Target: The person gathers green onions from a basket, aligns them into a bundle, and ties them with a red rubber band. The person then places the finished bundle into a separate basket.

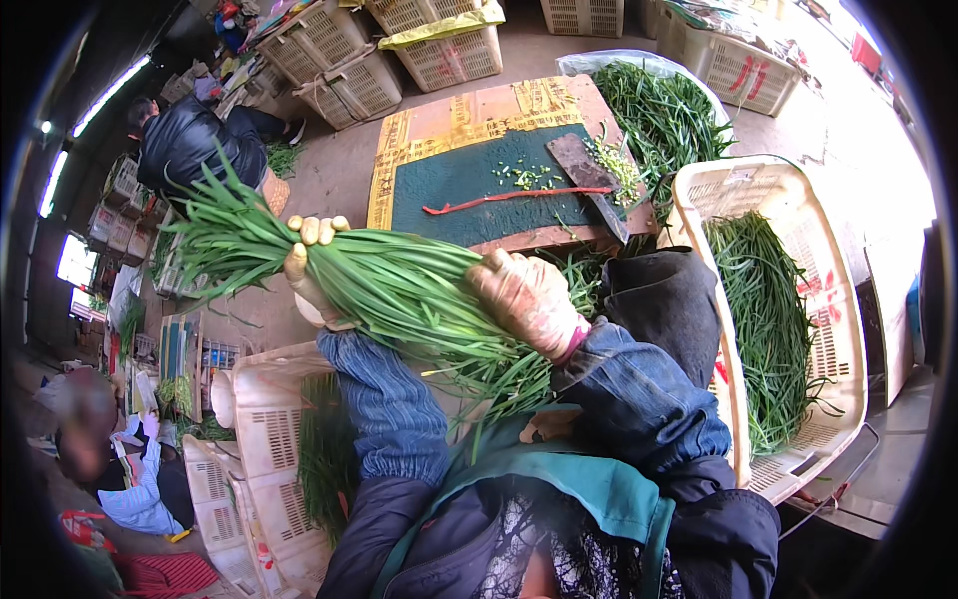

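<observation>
A thick bundle of long green garlic chives point(397, 277) is held slantwise in front of my body. My gloved left hand point(310, 262) is wrapped around it towards the far-left end, where the leaf ends fan out. My gloved right hand point(528, 303) is closed over its other part, nearer my lap, and looser strands hang below. Beyond the bundle stands a low board point(486, 187) with a dark green mat and yellow tape. On it lie a broad cleaver point(584, 168), a red tie strip point(509, 198) and chopped pale stem ends point(617, 165).
To the right is a plastic crate point(838, 359) of green leaves; another crate point(273, 434) stands at my left. A clear bag of greens point(658, 112) sits behind the board. Stacked crates point(449, 56) line the back. Two people sit at the left, one in a dark jacket point(194, 146).
</observation>
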The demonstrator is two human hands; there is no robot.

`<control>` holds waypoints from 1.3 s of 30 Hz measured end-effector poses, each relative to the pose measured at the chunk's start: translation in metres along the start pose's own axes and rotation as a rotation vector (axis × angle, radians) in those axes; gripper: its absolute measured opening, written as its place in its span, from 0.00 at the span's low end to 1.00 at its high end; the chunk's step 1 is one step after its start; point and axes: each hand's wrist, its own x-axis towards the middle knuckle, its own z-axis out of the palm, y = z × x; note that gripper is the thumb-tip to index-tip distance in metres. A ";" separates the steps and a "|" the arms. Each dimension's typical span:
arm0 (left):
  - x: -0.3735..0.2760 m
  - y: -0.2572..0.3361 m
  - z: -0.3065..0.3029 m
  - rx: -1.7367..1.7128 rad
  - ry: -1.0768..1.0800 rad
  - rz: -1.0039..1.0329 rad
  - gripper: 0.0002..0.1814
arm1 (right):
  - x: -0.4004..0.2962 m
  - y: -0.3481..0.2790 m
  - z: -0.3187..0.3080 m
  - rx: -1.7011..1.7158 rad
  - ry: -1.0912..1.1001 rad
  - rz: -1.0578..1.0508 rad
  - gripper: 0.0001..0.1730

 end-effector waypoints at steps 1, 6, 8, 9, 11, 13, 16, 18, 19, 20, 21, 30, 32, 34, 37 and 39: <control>0.001 -0.002 0.000 0.018 0.002 -0.029 0.18 | 0.000 0.002 -0.001 0.027 0.001 0.043 0.14; 0.001 -0.009 -0.001 0.105 0.124 -0.096 0.16 | -0.012 0.012 -0.013 0.178 0.193 0.120 0.15; 0.000 -0.008 -0.003 0.114 0.164 -0.104 0.16 | -0.024 0.018 -0.018 0.281 0.183 0.175 0.13; 0.000 -0.007 -0.003 0.120 0.184 -0.102 0.17 | -0.029 0.023 -0.016 0.318 0.207 0.195 0.12; 0.002 0.002 -0.012 0.099 0.213 -0.089 0.16 | -0.044 0.029 -0.024 0.379 0.282 0.232 0.11; 0.006 0.018 -0.021 0.114 0.235 -0.043 0.15 | -0.062 0.034 -0.039 0.456 0.273 0.341 0.10; 0.019 0.049 -0.023 0.135 0.259 0.022 0.12 | -0.104 0.058 -0.057 0.527 0.011 0.322 0.07; 0.026 0.067 -0.017 0.227 0.340 0.091 0.11 | -0.132 0.069 -0.065 0.351 -0.361 0.296 0.04; 0.032 0.072 -0.015 0.273 0.390 0.097 0.10 | -0.140 0.077 -0.065 0.302 -0.494 0.206 0.04; 0.037 0.078 -0.011 0.299 0.380 0.091 0.10 | -0.148 0.086 -0.061 0.254 -0.621 0.112 0.06; 0.043 0.081 -0.004 0.325 0.367 0.082 0.10 | -0.149 0.091 -0.059 0.202 -0.742 0.019 0.09; 0.061 -0.020 0.123 0.765 0.244 -0.141 0.17 | 0.078 -0.002 -0.057 1.198 -0.120 0.176 0.32; 0.055 -0.045 0.155 0.758 0.226 -0.255 0.19 | 0.098 0.004 -0.047 1.271 -0.223 0.196 0.35; 0.054 -0.050 0.157 0.683 0.168 -0.412 0.21 | 0.095 0.011 -0.062 1.368 -0.366 0.197 0.37; 0.057 -0.043 0.156 0.576 0.009 -0.711 0.34 | 0.081 0.017 -0.075 1.467 -0.491 0.200 0.38; 0.047 -0.047 0.149 0.410 -0.048 -0.753 0.41 | 0.075 0.019 -0.063 1.615 -0.597 0.289 0.35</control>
